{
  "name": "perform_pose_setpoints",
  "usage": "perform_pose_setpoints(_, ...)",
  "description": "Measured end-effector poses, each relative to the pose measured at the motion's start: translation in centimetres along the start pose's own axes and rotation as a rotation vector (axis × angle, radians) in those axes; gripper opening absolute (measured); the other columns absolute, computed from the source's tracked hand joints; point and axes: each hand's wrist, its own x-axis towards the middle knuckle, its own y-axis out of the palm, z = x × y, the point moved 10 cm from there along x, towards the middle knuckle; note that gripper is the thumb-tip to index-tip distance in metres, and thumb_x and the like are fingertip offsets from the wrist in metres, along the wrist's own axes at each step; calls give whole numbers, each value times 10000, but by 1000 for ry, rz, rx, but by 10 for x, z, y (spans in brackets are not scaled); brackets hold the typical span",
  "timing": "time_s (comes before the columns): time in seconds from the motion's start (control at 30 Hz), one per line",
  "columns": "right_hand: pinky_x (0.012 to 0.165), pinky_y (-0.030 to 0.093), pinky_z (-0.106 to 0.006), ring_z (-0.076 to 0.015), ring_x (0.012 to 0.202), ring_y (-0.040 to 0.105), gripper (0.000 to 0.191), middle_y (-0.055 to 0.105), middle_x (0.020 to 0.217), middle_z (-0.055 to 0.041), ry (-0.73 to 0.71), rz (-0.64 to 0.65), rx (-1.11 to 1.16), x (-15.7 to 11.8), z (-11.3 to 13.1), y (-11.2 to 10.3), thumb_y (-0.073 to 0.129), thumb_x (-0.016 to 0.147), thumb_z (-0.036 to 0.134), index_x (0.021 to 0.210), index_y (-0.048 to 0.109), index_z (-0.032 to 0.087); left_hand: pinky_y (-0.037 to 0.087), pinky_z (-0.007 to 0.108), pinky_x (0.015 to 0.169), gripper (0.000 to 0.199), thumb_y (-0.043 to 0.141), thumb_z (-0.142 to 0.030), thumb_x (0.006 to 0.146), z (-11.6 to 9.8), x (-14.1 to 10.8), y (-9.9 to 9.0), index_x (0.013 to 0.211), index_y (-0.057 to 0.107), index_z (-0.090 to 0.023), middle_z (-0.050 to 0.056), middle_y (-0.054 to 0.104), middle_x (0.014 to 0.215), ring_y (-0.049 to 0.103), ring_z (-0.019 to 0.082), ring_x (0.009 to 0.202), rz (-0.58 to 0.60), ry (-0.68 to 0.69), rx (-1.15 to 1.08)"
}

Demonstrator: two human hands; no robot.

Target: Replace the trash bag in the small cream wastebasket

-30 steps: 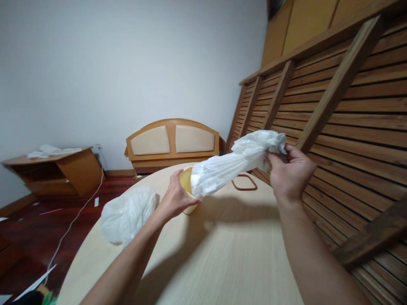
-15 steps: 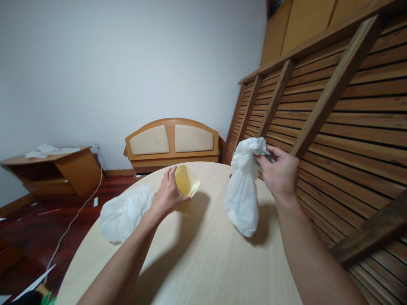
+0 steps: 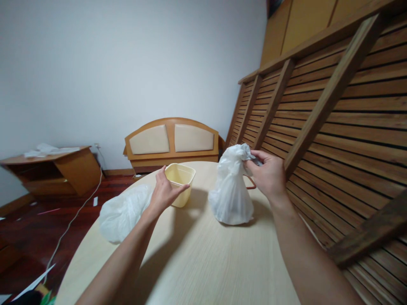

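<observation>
A pale yellow, square-rimmed container (image 3: 182, 197) stands upright near the far side of the round light-wood table (image 3: 203, 262). My left hand (image 3: 165, 188) grips it from the left, thumb along the near rim. To its right, a white plastic bag (image 3: 231, 199) rests its full lower part on the table. My right hand (image 3: 269, 171) pinches the gathered top of this bag. Another white plastic bag (image 3: 124, 214) lies crumpled at the table's left, partly behind my left forearm. A small reddish-brown object (image 3: 252, 183) shows behind the right bag, mostly hidden.
Slatted wooden frame (image 3: 318, 127) leans along the right side, close to my right arm. Beyond the table stands a padded headboard (image 3: 171, 159). A low wooden desk (image 3: 76, 169) with papers is at the left, and a white cable (image 3: 76, 216) runs over the floor.
The yellow container has gone from tilted to upright. My right hand and its bag have moved left and slightly toward the container, and the bag's bottom has spread on the table.
</observation>
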Motion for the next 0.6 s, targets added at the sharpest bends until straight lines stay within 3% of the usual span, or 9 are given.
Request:
perform_pose_setpoints(0.2,679,545,-310,-228,745,725,257,790,832,-60,-45,120,33,-11,10,23,699,750,274,957,808,169,297,595,1199,1077,716,-701,695,23,1,4,1474,277,-98,250,389,1468,345,413,1449,-22,-117,-31)
perform_pose_setpoints(0.37,723,559,-309,-224,793,735,262,799,886,-54,-70,196,52,-22,23,37,690,743,227,973,809,185,284,605,1205,1004,704,-671,726,28,4,4,1447,293,-108,245,383,1472,338,406,1456,-47,-94,-58)
perform_pose_setpoints(0.5,717,583,-307,-223,802,741,285,799,896,-41,-60,224,59,-27,28,41,684,749,223,1003,810,205,181,648,1224,874,696,-574,800,-8,-6,-13,1419,312,-92,272,271,1540,154,447,1521,-175,55,-29)
perform_pose_setpoints(0.6,650,598,-292,-229,786,746,282,797,875,-43,-52,233,87,-29,30,42,690,751,232,1003,812,201,260,569,1223,627,580,-424,935,-53,-31,-17,1426,306,-146,225,319,1533,281,346,1493,-235,227,-100)
